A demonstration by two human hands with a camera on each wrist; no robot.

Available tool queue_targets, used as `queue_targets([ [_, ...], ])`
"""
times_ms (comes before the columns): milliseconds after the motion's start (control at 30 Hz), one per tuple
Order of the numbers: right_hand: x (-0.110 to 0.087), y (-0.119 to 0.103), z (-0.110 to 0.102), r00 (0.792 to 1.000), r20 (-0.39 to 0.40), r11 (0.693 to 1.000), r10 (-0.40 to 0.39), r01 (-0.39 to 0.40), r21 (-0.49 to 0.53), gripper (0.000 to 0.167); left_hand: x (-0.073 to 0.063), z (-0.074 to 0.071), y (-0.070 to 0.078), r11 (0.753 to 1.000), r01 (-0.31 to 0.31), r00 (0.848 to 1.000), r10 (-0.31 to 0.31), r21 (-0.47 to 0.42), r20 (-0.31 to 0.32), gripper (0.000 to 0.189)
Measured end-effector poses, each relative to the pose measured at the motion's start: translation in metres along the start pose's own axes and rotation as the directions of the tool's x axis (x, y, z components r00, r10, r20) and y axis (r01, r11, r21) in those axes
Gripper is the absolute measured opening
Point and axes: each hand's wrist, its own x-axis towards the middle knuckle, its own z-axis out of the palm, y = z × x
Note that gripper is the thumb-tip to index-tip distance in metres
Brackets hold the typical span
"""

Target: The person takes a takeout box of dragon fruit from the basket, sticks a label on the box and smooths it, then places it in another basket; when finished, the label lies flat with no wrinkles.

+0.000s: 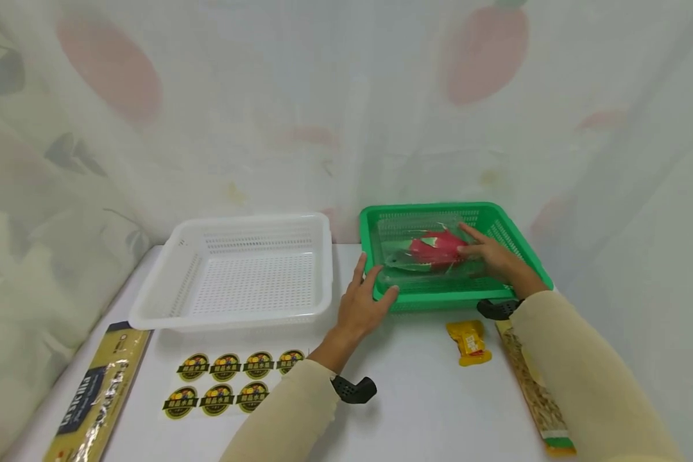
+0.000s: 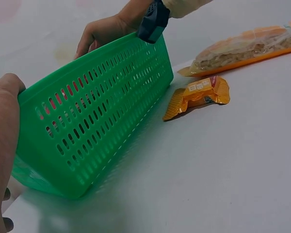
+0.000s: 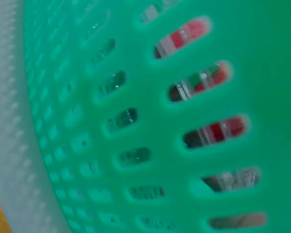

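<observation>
A red dragon fruit (image 1: 439, 249) shows through a clear plastic box (image 1: 395, 240) in the green basket (image 1: 369, 234). My right hand (image 1: 499, 260) reaches over the basket's right side and grips the box at its right end, fingertips overlapping the fruit. In the left wrist view this hand's bent fingers dip behind the rim. My left hand (image 1: 362, 307) is spread at the basket's front left corner, thumb by the rim and fingers loosely extended. The right wrist view is filled by the basket's slotted green wall (image 3: 194, 165), red showing through some slots.
A white basket (image 1: 329, 269) stands on the left. Before it lie a sheet of round stickers (image 1: 225, 367) and a long pasta packet (image 1: 98, 391). A small yellow wrapped snack (image 1: 470, 343) and a long packet of dried food (image 1: 534, 388) lie before the green basket.
</observation>
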Motion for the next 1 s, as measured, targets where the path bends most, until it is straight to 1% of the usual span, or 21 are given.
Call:
queue_targets([
  [100, -0.002, 0.000, -0.002, 1.000, 0.005, 1.000, -0.002, 0.002, 0.018, 0.073, 0.000, 0.001, 0.001, 1.000, -0.001, 1.000, 0.001, -0.002, 0.005, 0.062],
  [200, -0.005, -0.001, -0.002, 1.000, 0.005, 0.999, -0.007, 0.007, 0.034, 0.072, 0.000, 0.002, 0.001, 1.000, -0.005, 1.000, 0.005, -0.012, -0.004, 0.061],
  [333, -0.009, -0.002, -0.003, 1.000, 0.000, 0.996, -0.018, 0.018, 0.087, 0.070, 0.000, 0.003, 0.000, 1.000, -0.001, 1.000, 0.001, -0.019, -0.005, 0.059],
  [433, -0.010, -0.001, -0.003, 0.999, -0.008, 0.991, -0.049, 0.050, 0.123, 0.068, 0.000, 0.002, 0.000, 1.000, 0.008, 1.000, -0.008, -0.018, 0.001, 0.059],
  [567, -0.012, -0.002, -0.001, 0.994, -0.023, 0.983, -0.110, 0.112, 0.146, 0.066, 0.001, 0.001, 0.001, 1.000, 0.013, 1.000, -0.013, -0.019, 0.000, 0.059],
  [667, -0.012, -0.003, 0.001, 0.988, -0.053, 0.976, -0.144, 0.151, 0.155, 0.064, 0.002, 0.001, 0.001, 1.000, 0.003, 1.000, -0.003, -0.024, -0.008, 0.058],
  [767, -0.011, -0.002, 0.004, 0.984, -0.090, 0.972, -0.155, 0.168, 0.165, 0.063, 0.001, 0.003, 0.000, 1.000, 0.002, 1.000, -0.003, -0.026, -0.009, 0.058],
  [900, -0.011, -0.003, 0.010, 0.981, -0.139, 0.970, -0.136, 0.160, 0.183, 0.064, 0.001, 0.005, -0.002, 1.000, 0.019, 1.000, -0.019, -0.014, 0.001, 0.058],
  [1000, -0.012, -0.005, 0.014, 0.976, -0.189, 0.967, -0.110, 0.150, 0.208, 0.064, 0.002, 0.006, -0.001, 1.000, 0.010, 1.000, -0.010, -0.006, -0.003, 0.058],
])
